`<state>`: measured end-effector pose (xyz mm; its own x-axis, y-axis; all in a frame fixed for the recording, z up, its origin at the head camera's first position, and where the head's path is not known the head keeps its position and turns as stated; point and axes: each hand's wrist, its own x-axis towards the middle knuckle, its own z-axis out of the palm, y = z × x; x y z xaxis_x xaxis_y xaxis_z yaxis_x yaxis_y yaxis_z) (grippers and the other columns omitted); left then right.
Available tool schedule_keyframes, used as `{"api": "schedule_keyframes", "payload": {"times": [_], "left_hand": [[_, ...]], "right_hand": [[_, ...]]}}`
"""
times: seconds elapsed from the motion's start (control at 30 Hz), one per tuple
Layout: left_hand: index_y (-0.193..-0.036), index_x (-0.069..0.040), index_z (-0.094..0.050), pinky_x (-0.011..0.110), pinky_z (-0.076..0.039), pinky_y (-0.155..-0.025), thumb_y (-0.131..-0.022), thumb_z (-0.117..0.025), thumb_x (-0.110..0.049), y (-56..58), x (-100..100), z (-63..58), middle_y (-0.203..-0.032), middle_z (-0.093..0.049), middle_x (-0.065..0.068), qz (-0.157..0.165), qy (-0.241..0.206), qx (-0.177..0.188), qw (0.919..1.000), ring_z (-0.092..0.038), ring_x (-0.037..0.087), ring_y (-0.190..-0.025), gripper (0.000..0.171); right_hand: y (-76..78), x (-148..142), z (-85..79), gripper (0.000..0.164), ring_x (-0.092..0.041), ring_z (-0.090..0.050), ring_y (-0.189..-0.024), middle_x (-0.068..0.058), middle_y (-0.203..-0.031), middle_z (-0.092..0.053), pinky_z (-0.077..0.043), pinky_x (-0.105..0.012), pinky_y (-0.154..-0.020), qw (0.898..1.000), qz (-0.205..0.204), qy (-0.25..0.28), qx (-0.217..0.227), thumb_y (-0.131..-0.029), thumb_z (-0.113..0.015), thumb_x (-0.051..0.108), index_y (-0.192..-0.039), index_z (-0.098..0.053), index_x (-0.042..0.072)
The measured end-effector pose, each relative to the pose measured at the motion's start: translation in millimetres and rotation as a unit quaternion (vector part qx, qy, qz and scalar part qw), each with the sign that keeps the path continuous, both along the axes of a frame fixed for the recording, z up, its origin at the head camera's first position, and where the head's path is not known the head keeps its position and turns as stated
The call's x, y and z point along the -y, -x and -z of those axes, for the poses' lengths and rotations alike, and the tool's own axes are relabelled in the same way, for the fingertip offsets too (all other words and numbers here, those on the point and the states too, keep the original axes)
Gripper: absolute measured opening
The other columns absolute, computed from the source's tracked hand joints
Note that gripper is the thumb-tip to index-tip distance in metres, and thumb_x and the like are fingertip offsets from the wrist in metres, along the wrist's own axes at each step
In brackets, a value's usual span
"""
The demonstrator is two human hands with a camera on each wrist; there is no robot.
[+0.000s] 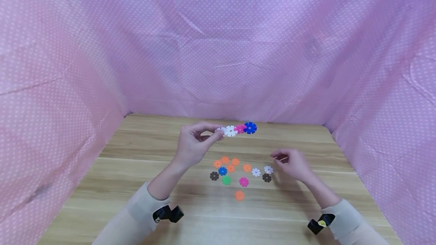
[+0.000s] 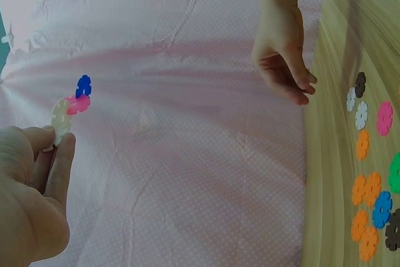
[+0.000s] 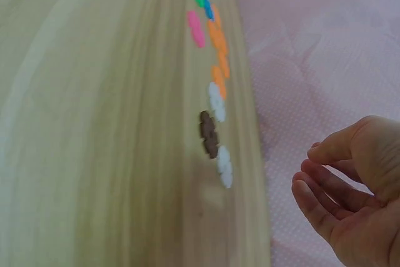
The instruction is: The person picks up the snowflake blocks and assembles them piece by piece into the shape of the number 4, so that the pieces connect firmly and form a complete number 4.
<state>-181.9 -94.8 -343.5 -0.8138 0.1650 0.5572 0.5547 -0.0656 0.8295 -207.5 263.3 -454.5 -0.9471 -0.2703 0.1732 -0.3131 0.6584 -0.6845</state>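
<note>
My left hand pinches one end of a short chain of interlocking plastic discs between thumb and fingers, raised above the table. The chain runs from white discs at the fingertips through a pink disc to a dark blue disc at the far end. Partly hidden by the fingers is the white disc being gripped. My right hand hovers over the table on the right, its fingers loosely curled with nothing between them. In the right wrist view, that same hand is apart from the loose discs.
Loose notched discs lie on the wooden table: several orange ones, a blue one, a green one, a pink one, two brown ones and two white ones. Pink dotted cloth surrounds the table's back and sides.
</note>
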Motion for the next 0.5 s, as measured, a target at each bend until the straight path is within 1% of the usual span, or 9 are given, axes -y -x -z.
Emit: {"api": "schedule_keyframes", "payload": {"times": [0.1,0.17,0.27,0.3,0.4,0.5], "left_hand": [[-0.104,0.011,-0.077,0.036,-0.070,-0.079,-0.092,-0.076,0.008,0.0,0,-0.2,-0.100,-0.078,0.029,0.000,0.003,-0.001,1.0000,-0.082,0.020,-0.085,0.012],[-0.104,0.011,-0.077,0.036,-0.070,-0.079,-0.093,-0.076,0.008,0.0,0,-0.4,-0.101,-0.078,0.030,0.001,0.003,-0.001,1.0000,-0.082,0.021,-0.085,0.012],[-0.104,0.011,-0.077,0.036,-0.070,-0.078,-0.092,-0.076,0.008,0.3,0,0.1,-0.101,-0.078,0.030,0.002,0.002,0.000,1.0000,-0.082,0.017,-0.084,0.012],[-0.104,0.011,-0.076,0.036,-0.070,-0.078,-0.092,-0.076,0.008,0.4,0,0.3,-0.101,-0.078,0.031,0.004,0.000,0.001,1.0000,-0.082,0.018,-0.083,0.012],[-0.104,0.012,-0.076,0.036,-0.070,-0.078,-0.092,-0.076,0.009,0.4,0,1.1,-0.100,-0.078,0.031,0.005,-0.001,-0.001,1.0000,-0.082,0.015,-0.082,0.012],[-0.104,0.012,-0.076,0.036,-0.070,-0.078,-0.092,-0.076,0.009,0.3,0,1.9,-0.101,-0.077,0.032,0.006,-0.002,0.002,1.0000,-0.081,0.010,-0.082,0.012]], "right_hand": [[0.1,0,6.2,0.021,-0.028,-0.078,-0.087,-0.023,-0.105,-0.079,-0.067,-0.024,-0.077,1.000,-0.003,-0.015,-0.007,-0.090,-0.071,-0.008,-0.110,-0.078,-0.004],[-0.3,0,8.9,0.021,-0.028,-0.077,-0.088,-0.022,-0.106,-0.079,-0.068,-0.026,-0.078,1.000,-0.005,-0.024,-0.008,-0.090,-0.071,-0.007,-0.110,-0.078,-0.003],[-1.1,2,11.5,0.021,-0.027,-0.077,-0.090,-0.019,-0.107,-0.079,-0.068,-0.025,-0.079,0.999,-0.009,-0.038,-0.006,-0.091,-0.071,-0.006,-0.110,-0.078,-0.001],[-1.4,3,12.2,0.020,-0.027,-0.077,-0.091,-0.018,-0.107,-0.079,-0.068,-0.027,-0.080,0.999,-0.011,-0.042,-0.004,-0.092,-0.071,-0.005,-0.110,-0.078,-0.001],[-1.5,4,15.8,0.020,-0.028,-0.077,-0.092,-0.017,-0.106,-0.079,-0.069,-0.031,-0.081,0.998,-0.023,-0.054,-0.009,-0.092,-0.071,-0.006,-0.110,-0.077,-0.001],[-2.2,6,19.5,0.022,-0.028,-0.077,-0.094,-0.015,-0.107,-0.080,-0.070,-0.035,-0.083,0.996,-0.036,-0.079,-0.013,-0.091,-0.071,-0.007,-0.110,-0.078,0.001]]}}
